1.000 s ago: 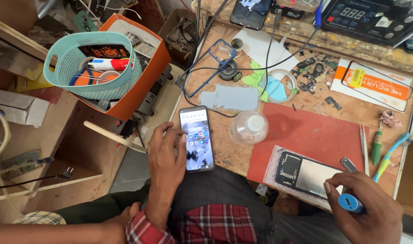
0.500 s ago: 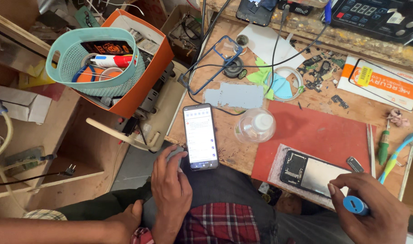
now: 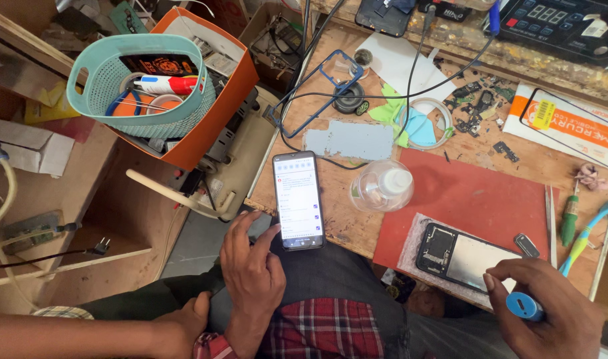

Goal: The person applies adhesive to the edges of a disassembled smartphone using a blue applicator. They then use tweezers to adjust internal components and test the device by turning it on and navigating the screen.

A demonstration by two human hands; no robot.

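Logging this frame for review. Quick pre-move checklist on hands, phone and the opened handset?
1. Left hand on lit phone: ok, fingertip at its lower edge.
2. Phone fully on bench: not ok, bottom end overhangs the edge.
3. Right hand gripping blue-capped tool: ok.
4. Opened handset flat on red mat: ok.
5. Tool tip touching handset: cannot tell.
6. Plastic bottle clear of both hands: ok.

A worn wooden workbench [image 3: 357, 219] carries a red mat [image 3: 477, 199], lit phone [image 3: 298, 199], clear bottle [image 3: 381, 186], perhaps plastic.
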